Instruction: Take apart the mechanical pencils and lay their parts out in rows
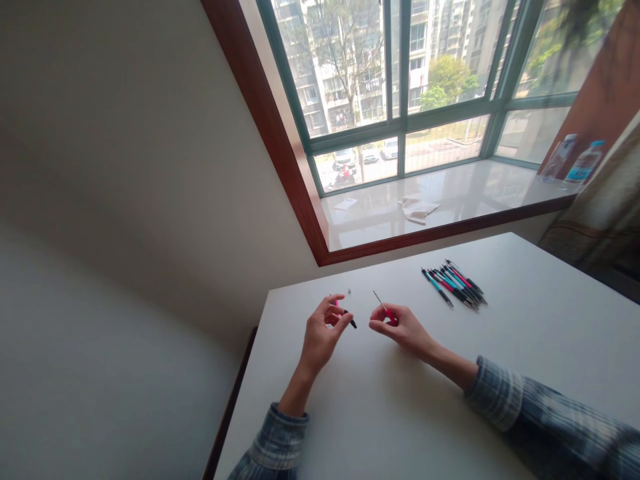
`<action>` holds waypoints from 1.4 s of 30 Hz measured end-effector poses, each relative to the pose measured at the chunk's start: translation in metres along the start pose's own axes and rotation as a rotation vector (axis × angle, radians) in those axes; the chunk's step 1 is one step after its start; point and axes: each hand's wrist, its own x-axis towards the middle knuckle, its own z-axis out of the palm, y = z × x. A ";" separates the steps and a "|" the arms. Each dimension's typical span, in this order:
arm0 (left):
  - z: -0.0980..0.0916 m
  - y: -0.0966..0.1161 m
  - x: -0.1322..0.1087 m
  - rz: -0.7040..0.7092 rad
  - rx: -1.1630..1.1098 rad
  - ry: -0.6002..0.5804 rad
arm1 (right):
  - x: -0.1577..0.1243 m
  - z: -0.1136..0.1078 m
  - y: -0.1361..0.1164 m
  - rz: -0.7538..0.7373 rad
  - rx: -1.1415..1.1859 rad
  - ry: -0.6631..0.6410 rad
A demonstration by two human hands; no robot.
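Note:
My left hand (323, 330) is raised over the white table (390, 413), fingers pinched on a red pen barrel with a black tip (350, 320). A little to its right, my right hand (400, 327) is closed on a thin red pen part with a fine refill point (384, 308) sticking up and to the left. The two hands are apart, with a small gap between them. A tiny pale piece (349, 291) lies on the table just beyond my left hand.
Several pens in pink, blue and black (454, 283) lie in a pile at the table's far right. Behind the table runs a glossy window sill (450, 200) with a folded cloth (417, 210) and two bottles (575, 160). A curtain (605, 200) hangs right.

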 end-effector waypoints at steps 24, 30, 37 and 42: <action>-0.009 -0.001 0.002 0.051 0.154 0.171 | 0.034 0.008 0.006 0.023 -0.495 0.218; -0.006 0.001 -0.001 0.064 0.130 0.132 | 0.051 0.030 0.001 0.057 -0.720 0.270; -0.002 0.011 -0.003 0.048 0.217 0.110 | 0.052 0.034 -0.009 0.098 -0.875 0.258; 0.001 0.016 -0.006 0.038 0.260 0.098 | 0.051 0.035 -0.013 0.095 -0.936 0.231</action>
